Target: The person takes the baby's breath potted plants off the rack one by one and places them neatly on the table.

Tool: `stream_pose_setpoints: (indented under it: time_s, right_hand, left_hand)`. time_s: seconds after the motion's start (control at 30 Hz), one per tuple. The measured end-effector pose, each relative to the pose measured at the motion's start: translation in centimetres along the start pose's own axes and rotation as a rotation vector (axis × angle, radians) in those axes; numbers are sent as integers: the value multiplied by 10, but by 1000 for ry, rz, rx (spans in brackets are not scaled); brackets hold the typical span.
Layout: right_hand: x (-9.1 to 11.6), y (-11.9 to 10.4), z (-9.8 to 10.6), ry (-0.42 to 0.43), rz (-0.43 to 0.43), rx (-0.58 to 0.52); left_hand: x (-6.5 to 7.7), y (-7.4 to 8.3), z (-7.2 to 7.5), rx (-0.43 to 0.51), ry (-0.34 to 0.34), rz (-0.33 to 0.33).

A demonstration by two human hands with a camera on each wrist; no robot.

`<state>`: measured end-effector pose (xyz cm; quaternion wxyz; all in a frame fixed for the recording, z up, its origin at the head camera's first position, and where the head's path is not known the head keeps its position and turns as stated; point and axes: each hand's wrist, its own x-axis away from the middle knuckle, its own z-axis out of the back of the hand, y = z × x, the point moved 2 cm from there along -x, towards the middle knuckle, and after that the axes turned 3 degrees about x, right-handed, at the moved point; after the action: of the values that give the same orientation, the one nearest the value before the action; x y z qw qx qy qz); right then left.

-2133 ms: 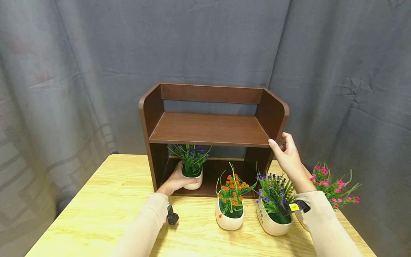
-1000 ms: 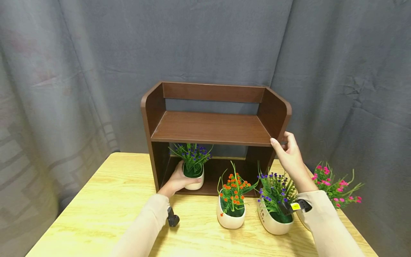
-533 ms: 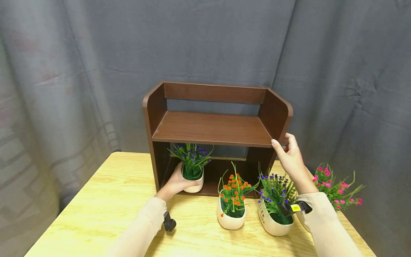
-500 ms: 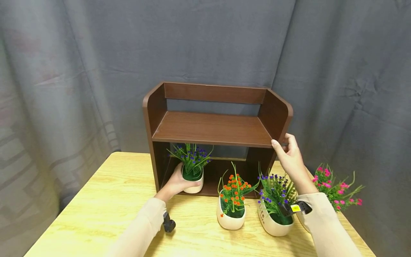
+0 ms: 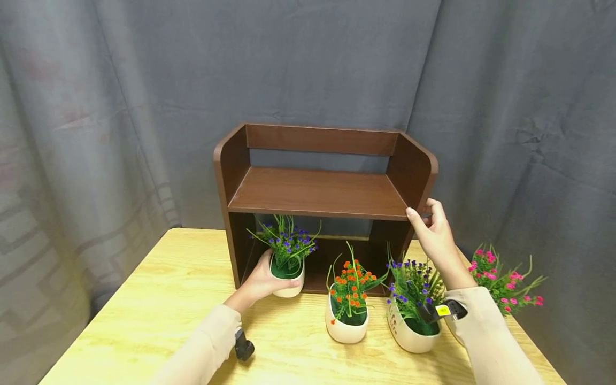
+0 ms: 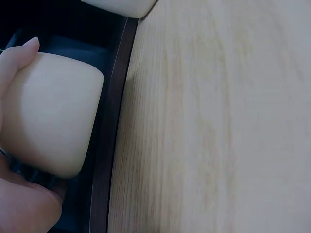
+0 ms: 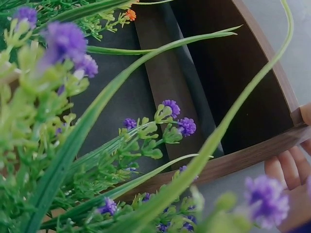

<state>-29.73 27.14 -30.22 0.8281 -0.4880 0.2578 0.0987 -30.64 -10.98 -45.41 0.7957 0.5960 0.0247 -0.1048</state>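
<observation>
My left hand (image 5: 259, 280) grips a white potted plant (image 5: 292, 291) with purple flowers, its thumb across the pot's front. That pot is at the front left of the lower compartment of a dark brown two-tier shelf (image 5: 317, 192). In the left wrist view the pot (image 6: 56, 114) is over the dark inner floor, just behind the front edge; whether it touches the floor, I cannot tell. My right hand (image 5: 437, 240) holds the shelf's right side panel (image 5: 417, 171), its thumb on the front edge and its fingers behind. Purple flowers (image 7: 187, 126) partly block the right wrist view.
On the wooden table (image 5: 144, 299), an orange-flowered pot (image 5: 346, 331) stands before the shelf. Right of it is a second purple-flowered pot (image 5: 414, 339), under my right forearm. A pink-flowered plant (image 5: 502, 283) stands far right, its pot mostly hidden. A grey curtain (image 5: 327, 64) hangs behind.
My left hand has drawn the purple-flowered pot a little toward me, to the lower compartment's front edge. My right hand keeps its hold on the side panel.
</observation>
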Motion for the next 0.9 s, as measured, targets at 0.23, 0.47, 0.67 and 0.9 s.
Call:
stream_pose_setpoints:
  time_s: [0.23, 0.47, 0.67, 0.9]
  right_hand:
    - [-1, 3, 0, 1, 0, 5]
    - [-2, 3, 1, 11, 2, -2]
    - [0, 0, 0, 9, 2, -11]
    - [0, -2, -1, 10, 12, -11]
  left_hand:
    - [13, 5, 0, -45, 20, 3]
    - [24, 8, 3, -110, 20, 33]
    - [32, 10, 4, -150, 17, 74]
    - [42, 9, 6, -175, 14, 69]
